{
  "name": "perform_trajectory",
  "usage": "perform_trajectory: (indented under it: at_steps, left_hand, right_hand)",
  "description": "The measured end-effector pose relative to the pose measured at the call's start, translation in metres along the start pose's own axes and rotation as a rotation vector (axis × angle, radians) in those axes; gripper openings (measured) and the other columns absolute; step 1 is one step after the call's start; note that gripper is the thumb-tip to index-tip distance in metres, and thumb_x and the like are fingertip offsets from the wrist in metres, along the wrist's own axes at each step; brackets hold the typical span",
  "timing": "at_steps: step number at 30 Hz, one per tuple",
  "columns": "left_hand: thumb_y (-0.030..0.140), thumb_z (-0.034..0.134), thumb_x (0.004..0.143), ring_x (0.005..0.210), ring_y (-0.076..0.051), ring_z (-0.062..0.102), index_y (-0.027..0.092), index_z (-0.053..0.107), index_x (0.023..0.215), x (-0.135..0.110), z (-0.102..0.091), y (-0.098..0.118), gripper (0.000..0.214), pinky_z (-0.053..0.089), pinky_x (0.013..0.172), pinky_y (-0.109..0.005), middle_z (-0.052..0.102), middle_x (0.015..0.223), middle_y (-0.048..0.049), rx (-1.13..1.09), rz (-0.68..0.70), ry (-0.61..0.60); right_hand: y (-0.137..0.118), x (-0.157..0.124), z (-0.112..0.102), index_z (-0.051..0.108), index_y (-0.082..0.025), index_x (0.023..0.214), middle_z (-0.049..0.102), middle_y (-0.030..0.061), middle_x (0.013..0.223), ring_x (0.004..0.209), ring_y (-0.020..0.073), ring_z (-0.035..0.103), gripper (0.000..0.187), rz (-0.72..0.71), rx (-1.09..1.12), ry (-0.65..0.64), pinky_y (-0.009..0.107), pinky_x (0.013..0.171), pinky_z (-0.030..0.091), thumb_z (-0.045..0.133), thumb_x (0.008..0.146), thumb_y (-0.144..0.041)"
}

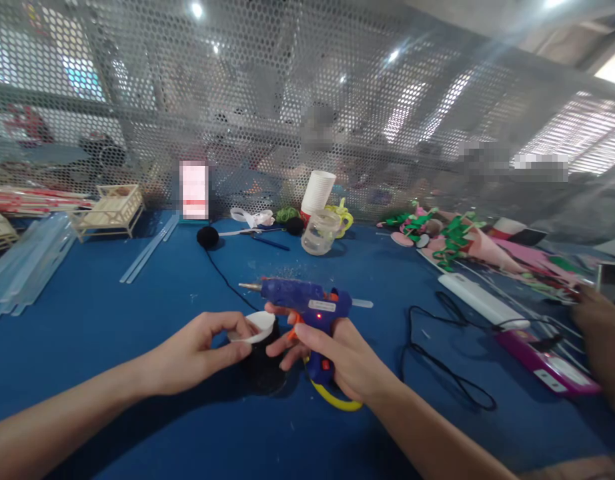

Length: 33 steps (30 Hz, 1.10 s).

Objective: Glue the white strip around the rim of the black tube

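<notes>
Background mesh (162,100) looks hazy (left hand (207,350) partly hides cup (263,325))

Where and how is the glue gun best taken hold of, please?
Probably by the handle of the glue gun, coming from the right, as the right hand does. The handle hangs below the body, its orange trigger faces left, and the metal nozzle points left, away from the palm.

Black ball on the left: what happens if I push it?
The black ball would probably roll, because it looks round. The black strand trailing from it might tug or unwind. It looks like yarn, so it's probably light and squishy.
</notes>
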<state>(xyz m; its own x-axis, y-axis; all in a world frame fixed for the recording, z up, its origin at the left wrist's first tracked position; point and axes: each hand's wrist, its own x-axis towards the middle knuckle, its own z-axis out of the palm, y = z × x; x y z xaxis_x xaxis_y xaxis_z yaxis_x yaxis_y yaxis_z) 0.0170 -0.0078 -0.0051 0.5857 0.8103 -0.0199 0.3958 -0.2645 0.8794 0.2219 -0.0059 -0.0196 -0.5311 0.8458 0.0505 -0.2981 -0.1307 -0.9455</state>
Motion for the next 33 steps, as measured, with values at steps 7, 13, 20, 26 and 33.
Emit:
perform_trajectory:
  at_steps: [7, 13, 20, 26, 33]
  left_hand:
    - [0.025, 0.045, 0.082, 0.087, -0.016, 0.051, 0.015, 0.048, 0.069, -0.001, 0.0, 0.002, 0.016, 0.04, 0.08, -0.027, 0.058, 0.09, -0.0033, -0.037, 0.053, -0.023]
    - [0.022, 0.048, 0.081, 0.101, -0.02, 0.052, 0.016, 0.051, 0.069, -0.002, 0.002, 0.005, 0.013, 0.038, 0.089, -0.033, 0.058, 0.106, -0.0073, -0.181, 0.087, -0.092]
    - [0.019, 0.053, 0.078, 0.122, -0.024, 0.038, 0.018, 0.053, 0.068, -0.006, 0.007, 0.007, 0.01, 0.036, 0.093, -0.038, 0.042, 0.132, -0.005, -0.363, 0.087, -0.169]
    - [0.025, 0.049, 0.081, 0.118, -0.025, 0.042, 0.017, 0.05, 0.074, 0.002, -0.002, -0.012, 0.011, 0.03, 0.096, -0.043, 0.046, 0.126, -0.0125, -0.142, 0.066, 0.196]
    - [0.029, 0.048, 0.081, 0.118, -0.025, 0.041, 0.016, 0.049, 0.073, 0.008, -0.008, -0.022, 0.014, 0.029, 0.097, -0.044, 0.054, 0.116, -0.0148, -0.061, 0.022, 0.34]
  right_hand:
    - [-0.006, 0.002, 0.0, 0.063, -0.016, 0.093, 0.064, 0.007, 0.101, 0.087, 0.0161, 0.062, 0.017, -0.029, 0.055, 0.003, 0.031, 0.082, 0.047, 0.053, 0.08, -0.021]
    - [-0.008, 0.008, 0.002, 0.061, -0.02, 0.097, 0.061, 0.005, 0.109, 0.107, 0.0188, 0.052, 0.02, -0.065, -0.08, 0.022, 0.039, 0.096, 0.035, 0.056, 0.078, -0.022]
    - [0.002, 0.024, -0.008, 0.062, -0.017, 0.092, 0.063, 0.0059, 0.099, 0.09, 0.0182, 0.06, 0.02, 0.001, -0.17, 0.14, 0.033, 0.079, 0.047, 0.058, 0.075, -0.027]
    - [-0.011, 0.007, -0.008, 0.057, -0.014, 0.078, 0.055, -0.0031, 0.055, 0.042, 0.0071, 0.05, 0.021, -0.055, -0.435, 0.325, 0.02, 0.043, 0.043, 0.055, 0.076, -0.035]
    - [0.0, -0.008, -0.008, 0.058, -0.017, 0.069, 0.051, -0.0008, 0.047, 0.042, 0.013, 0.049, 0.026, 0.004, -0.938, 0.336, 0.026, 0.042, 0.042, 0.05, 0.076, -0.041]
